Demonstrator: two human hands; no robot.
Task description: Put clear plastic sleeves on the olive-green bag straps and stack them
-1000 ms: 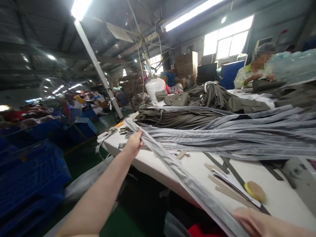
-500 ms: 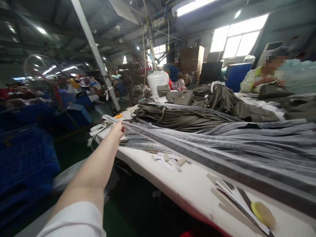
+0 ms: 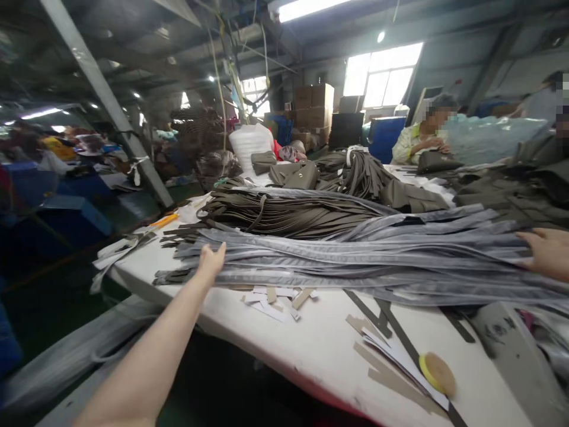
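Long strips in cloudy plastic sleeves (image 3: 338,258) lie in a thick pile along the table. My left hand (image 3: 212,261) is over the left end of this pile, its thumb and a finger apart and the other fingers partly hidden. At the far right edge my right hand (image 3: 549,252) reaches over the other end, fingers stretched toward the strips and partly cut off by the frame. Behind the sleeved pile lies a bundle of bare dark olive straps (image 3: 288,216).
On the white table (image 3: 284,344) lie paper and card scraps (image 3: 271,296), loose dark strips (image 3: 400,332) and a yellow tape roll (image 3: 438,375). An orange-handled tool (image 3: 164,220) lies at the left end. Across the table sits a person (image 3: 422,139) handling a dark piece.
The sleeved strip that my left hand held raised is down on the pile. The view has turned right, and my right hand has come into sight.
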